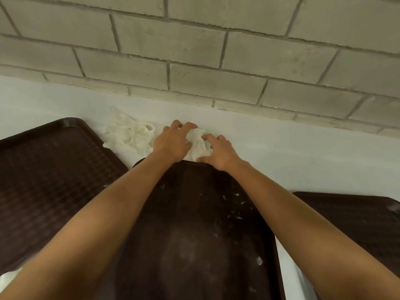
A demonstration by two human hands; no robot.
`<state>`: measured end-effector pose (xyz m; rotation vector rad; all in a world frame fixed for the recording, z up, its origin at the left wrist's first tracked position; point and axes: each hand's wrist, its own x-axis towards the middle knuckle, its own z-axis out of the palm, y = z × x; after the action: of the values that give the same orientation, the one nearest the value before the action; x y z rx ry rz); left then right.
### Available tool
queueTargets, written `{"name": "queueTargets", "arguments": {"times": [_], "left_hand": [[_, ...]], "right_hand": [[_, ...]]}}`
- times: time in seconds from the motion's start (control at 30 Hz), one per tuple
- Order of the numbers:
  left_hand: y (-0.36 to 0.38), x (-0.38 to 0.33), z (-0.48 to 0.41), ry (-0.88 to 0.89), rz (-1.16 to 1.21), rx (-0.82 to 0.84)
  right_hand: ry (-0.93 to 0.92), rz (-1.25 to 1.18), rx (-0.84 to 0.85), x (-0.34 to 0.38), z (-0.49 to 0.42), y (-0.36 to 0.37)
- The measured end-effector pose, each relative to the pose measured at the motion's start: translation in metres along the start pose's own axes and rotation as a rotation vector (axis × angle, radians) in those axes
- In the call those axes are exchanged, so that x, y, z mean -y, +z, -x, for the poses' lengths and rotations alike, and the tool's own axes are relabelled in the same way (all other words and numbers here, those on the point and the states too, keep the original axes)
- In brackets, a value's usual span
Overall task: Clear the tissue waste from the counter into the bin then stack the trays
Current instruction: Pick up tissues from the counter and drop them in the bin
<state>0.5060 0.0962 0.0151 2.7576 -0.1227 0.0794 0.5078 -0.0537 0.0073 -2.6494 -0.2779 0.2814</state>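
Note:
A crumpled white tissue wad (198, 146) lies on the white counter (292, 152) just beyond the far rim of the middle brown tray (194, 234). My left hand (173, 141) and my right hand (218, 152) close on it from both sides with curled fingers. A second, larger crumpled tissue (129, 135) lies to the left of my left hand, untouched. A brown tray (49, 176) sits at the left and another brown tray (355, 221) at the right. White tissue scraps speckle the middle tray.
A grey brick wall (216, 50) rises right behind the counter. A white scrap (8, 276) shows at the lower left beside the left tray. No bin is in view.

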Motion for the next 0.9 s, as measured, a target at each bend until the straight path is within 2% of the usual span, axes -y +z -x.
{"name": "queueTargets", "arguments": {"times": [0.17,0.3,0.4,0.57,0.9], "left_hand": [[0.012,0.004,-0.010,0.023,-0.097,0.070],[0.018,0.002,-0.017,-0.001,-0.063,0.079],[0.019,-0.001,-0.017,-0.029,0.001,0.067],[0.010,-0.011,-0.009,0.033,0.126,-0.020],[-0.020,-0.047,0.017,0.072,0.304,-0.199]], "right_hand": [[-0.062,-0.049,-0.028,-0.003,-0.003,0.001],[-0.048,-0.071,-0.046,-0.005,-0.002,0.001],[0.004,-0.102,-0.129,-0.008,0.000,-0.001],[0.002,-0.193,-0.264,-0.011,0.003,-0.011],[0.019,-0.532,-0.363,0.013,0.034,-0.033]]}}
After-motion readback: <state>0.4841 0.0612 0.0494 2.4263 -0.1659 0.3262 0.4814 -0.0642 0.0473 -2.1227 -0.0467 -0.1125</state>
